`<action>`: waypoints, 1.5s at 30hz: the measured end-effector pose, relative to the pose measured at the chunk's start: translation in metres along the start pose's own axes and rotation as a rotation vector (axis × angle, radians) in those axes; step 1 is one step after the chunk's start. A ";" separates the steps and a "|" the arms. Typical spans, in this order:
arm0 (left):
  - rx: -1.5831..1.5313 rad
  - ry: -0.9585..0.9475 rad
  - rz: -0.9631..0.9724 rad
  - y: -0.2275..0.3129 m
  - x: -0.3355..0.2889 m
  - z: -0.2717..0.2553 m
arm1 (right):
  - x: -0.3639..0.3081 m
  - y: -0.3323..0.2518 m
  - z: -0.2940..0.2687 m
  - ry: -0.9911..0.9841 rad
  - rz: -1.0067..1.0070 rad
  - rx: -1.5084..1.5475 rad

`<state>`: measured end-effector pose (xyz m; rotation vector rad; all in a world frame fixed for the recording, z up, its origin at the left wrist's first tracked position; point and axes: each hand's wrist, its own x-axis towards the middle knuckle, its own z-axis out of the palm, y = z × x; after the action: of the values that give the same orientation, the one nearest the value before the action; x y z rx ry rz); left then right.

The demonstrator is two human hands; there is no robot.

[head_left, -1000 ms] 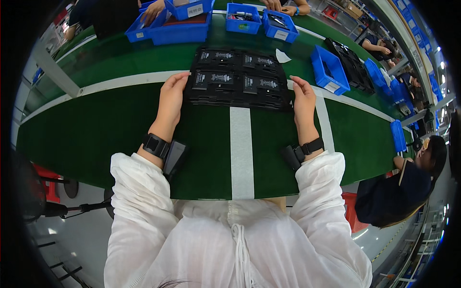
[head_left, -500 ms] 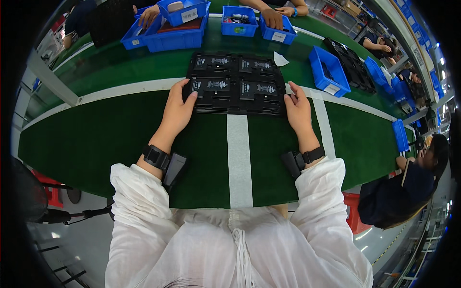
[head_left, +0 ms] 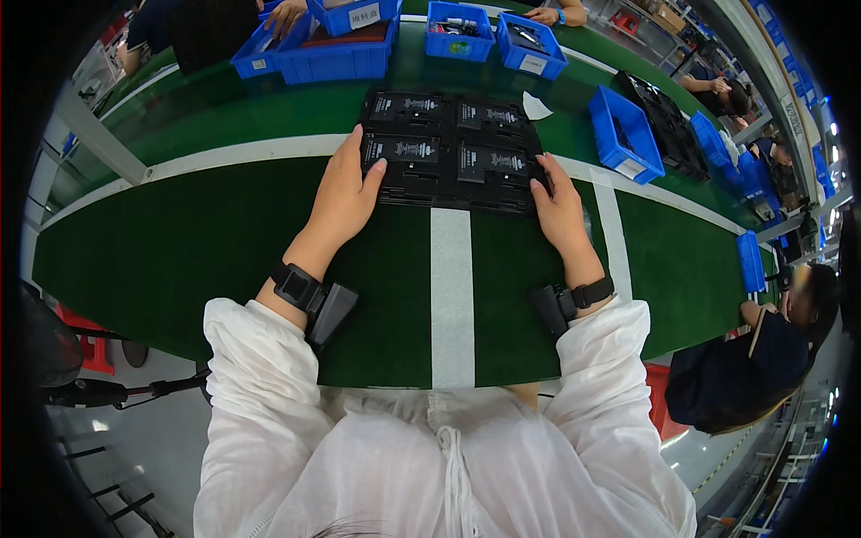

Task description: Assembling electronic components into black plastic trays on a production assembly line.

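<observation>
A black tray [head_left: 414, 192] lies on the green table across the white strip, straight ahead of me. In its recesses sit several flat black batteries [head_left: 402, 151] with white print. My left hand [head_left: 343, 195] grips the tray's left edge, its thumb on top near the lower left battery. On the opposite edge, my right hand [head_left: 562, 211] holds the tray with the thumb on the near right corner. Fingertips under and behind the rim are partly hidden.
Beyond the tray stand several blue bins [head_left: 459, 43], with co-workers' hands [head_left: 285, 18] among them. A white scrap [head_left: 536, 107] lies behind the tray. To the right are another blue bin [head_left: 628, 143] and black trays [head_left: 668, 125]. A seated person [head_left: 740, 368] is at the right.
In the picture, the tray and nearby bins sit slightly farther right. My left thumb reaches farther over the tray. A co-worker's hand has drawn back from the far blue bin.
</observation>
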<state>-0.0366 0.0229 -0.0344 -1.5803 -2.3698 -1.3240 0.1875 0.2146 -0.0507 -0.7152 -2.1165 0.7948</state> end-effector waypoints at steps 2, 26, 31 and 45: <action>0.009 0.011 -0.028 -0.002 0.002 0.000 | 0.002 -0.006 0.001 -0.018 -0.012 -0.042; 0.124 -0.095 -0.003 0.007 -0.006 -0.005 | -0.004 -0.035 -0.005 -0.151 -0.028 -0.168; 0.179 -0.130 -0.011 0.008 -0.008 -0.001 | -0.006 -0.028 -0.006 -0.163 -0.050 -0.198; 0.004 -0.077 -0.039 -0.004 -0.006 -0.001 | -0.007 -0.015 0.000 -0.141 -0.054 -0.177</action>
<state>-0.0372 0.0167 -0.0386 -1.6220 -2.4579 -1.2872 0.1879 0.1998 -0.0435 -0.7083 -2.3450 0.6510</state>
